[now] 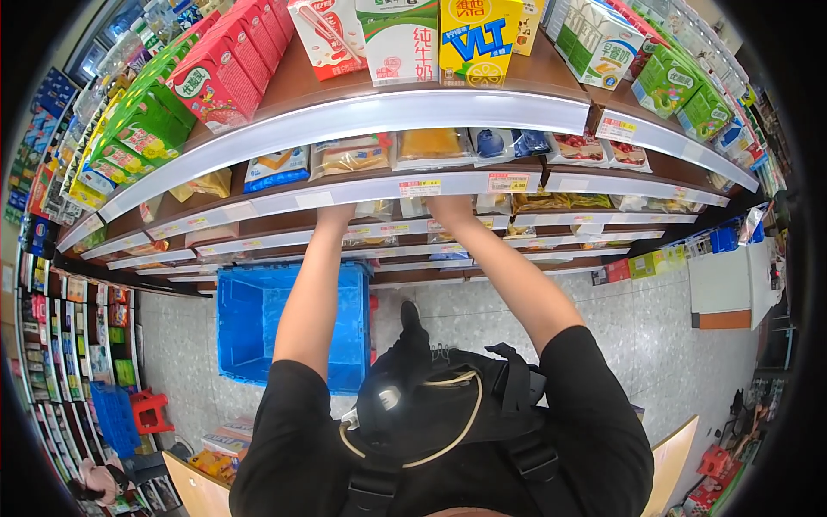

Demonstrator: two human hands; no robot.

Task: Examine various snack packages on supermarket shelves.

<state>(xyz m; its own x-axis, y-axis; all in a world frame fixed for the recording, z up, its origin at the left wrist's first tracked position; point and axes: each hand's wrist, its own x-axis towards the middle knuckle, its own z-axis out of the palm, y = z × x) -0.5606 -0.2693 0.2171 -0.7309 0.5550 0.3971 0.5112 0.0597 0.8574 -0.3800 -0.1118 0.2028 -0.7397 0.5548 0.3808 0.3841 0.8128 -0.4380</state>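
Both arms stretch forward to a store shelf unit. My left hand (335,212) reaches beneath the price-tag strip (297,201) of the second shelf, and its fingers are hidden there. Level with it, my right hand (450,208) goes under the same strip, its fingers also out of sight. Between the hands, clear plastic packages (377,208) partly show on the shelf below. Just above them, the second shelf holds a wrapped bread pack (351,158), a yellow-orange pack (432,144) and a blue packet (276,169).
A blue plastic crate (231,332) stands on the tiled floor below my left arm. Drink cartons (401,43) line the top shelf, with a yellow carton (479,47) among them. A red stool (152,412) stands lower left, and a white counter (728,280) at right.
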